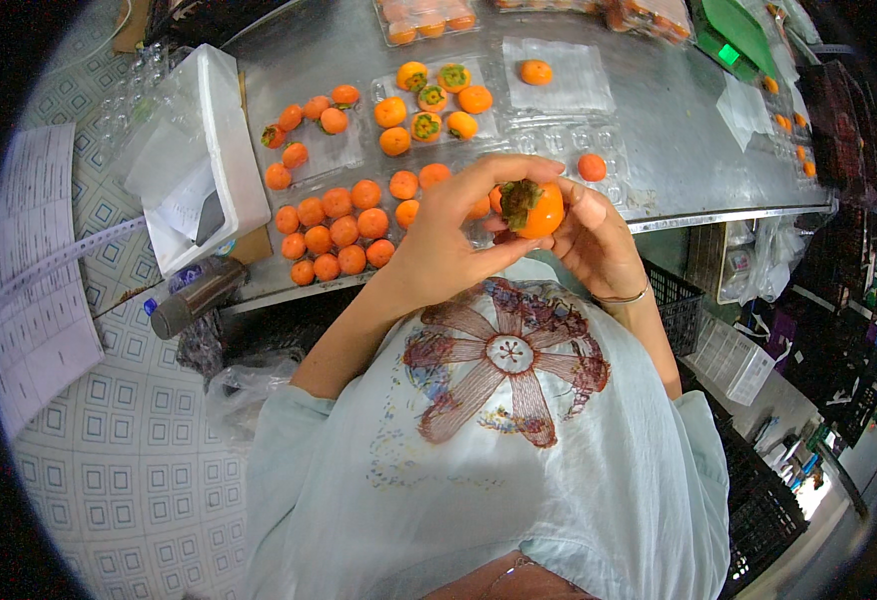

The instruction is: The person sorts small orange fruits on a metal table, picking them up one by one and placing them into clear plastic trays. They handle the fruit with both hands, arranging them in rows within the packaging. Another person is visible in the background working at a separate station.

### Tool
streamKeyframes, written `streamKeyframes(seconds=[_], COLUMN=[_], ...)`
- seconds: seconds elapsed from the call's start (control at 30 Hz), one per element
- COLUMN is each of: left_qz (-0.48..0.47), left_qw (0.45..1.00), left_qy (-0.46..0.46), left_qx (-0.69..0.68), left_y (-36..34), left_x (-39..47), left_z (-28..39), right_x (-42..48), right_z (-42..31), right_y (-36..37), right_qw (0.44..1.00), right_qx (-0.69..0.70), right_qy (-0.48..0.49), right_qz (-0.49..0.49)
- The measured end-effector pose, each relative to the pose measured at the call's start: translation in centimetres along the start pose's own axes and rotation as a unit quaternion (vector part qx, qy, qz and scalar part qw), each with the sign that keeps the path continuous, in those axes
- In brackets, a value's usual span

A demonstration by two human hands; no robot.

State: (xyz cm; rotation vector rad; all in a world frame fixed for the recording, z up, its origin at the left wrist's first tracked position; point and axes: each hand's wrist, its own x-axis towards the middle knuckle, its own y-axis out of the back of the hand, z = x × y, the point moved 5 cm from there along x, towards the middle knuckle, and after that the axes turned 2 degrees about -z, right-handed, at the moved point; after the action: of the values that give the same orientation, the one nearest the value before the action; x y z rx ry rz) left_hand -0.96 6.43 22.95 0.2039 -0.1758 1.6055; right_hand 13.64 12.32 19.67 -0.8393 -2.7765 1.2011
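An orange persimmon (547, 211) with a green-brown calyx is held up in front of my chest, its calyx turned to the left. My left hand (457, 225) curls around its calyx side, thumb beneath and fingers over the top. From the other side the fingertips of my right hand (596, 240) rest against the fruit. Behind the hands lie clear plastic trays on a metal table. One tray, partly covered by my left hand, has several persimmons (404, 184). A single persimmon (591, 167) sits in the clear tray (558, 139) beyond my right hand.
Filled trays of persimmons (343, 227) spread over the metal table (656, 142). A lone persimmon (536, 72) rests on a lined tray. A white foam box (221, 150) and a dark bottle (191, 300) stand left. A green scale (735, 37) is far right; a black crate (671, 307) is below.
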Motion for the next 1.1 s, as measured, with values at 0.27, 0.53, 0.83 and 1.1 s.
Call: streamKeyframes(seconds=[0.27, 0.53, 0.83, 1.1], left_qz=[-0.019, -0.009, 0.035, 0.098], left_qw=[0.999, 0.998, 0.993, 0.968], left_qy=[-0.019, -0.003, 0.060, 0.167], left_qx=[-0.033, -0.067, -0.099, -0.159], left_y=[-0.5, -0.9, -0.9, 0.3], left_x=[-0.1, -0.6, -1.0, -2.5], left_z=[0.6, -0.1, -0.2, -2.4], right_x=[-0.9, -1.1, -1.3, -1.3], right_z=[-0.5, -0.5, -0.2, -0.9], right_y=[-0.7, -0.8, -0.6, -1.2], right_qw=[0.999, 0.998, 0.987, 0.965], right_qx=[-0.011, -0.057, -0.153, -0.237], right_qy=[0.021, 0.025, 0.022, 0.087], right_qz=[0.029, 0.020, 0.039, 0.073])
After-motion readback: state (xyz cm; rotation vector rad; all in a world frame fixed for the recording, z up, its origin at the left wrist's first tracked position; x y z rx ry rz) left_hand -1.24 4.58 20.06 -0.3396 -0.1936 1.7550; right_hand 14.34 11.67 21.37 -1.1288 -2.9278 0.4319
